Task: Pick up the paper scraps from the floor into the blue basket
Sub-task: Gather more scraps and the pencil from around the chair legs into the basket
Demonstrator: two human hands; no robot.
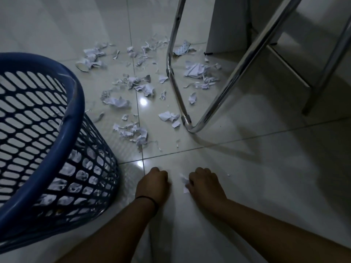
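Note:
The blue mesh basket [45, 141] stands at the left, tilted toward me, with white paper scraps showing through its lower wall. Several torn and crumpled paper scraps [133, 130] lie scattered over the glossy floor tiles ahead. My left hand [152, 184] is down on the floor with its fingers curled under; what it holds is hidden. My right hand [204, 184] is curled round a small white paper scrap [184, 182] that sticks out at its left side. Both hands are just right of the basket's base.
A chrome tube chair frame [182, 111] stands on the floor at centre right, with scraps around and behind its leg. A white cabinet or wall panel [228, 25] rises at the back right. A torn paper cup [83, 65] lies at the far left of the litter.

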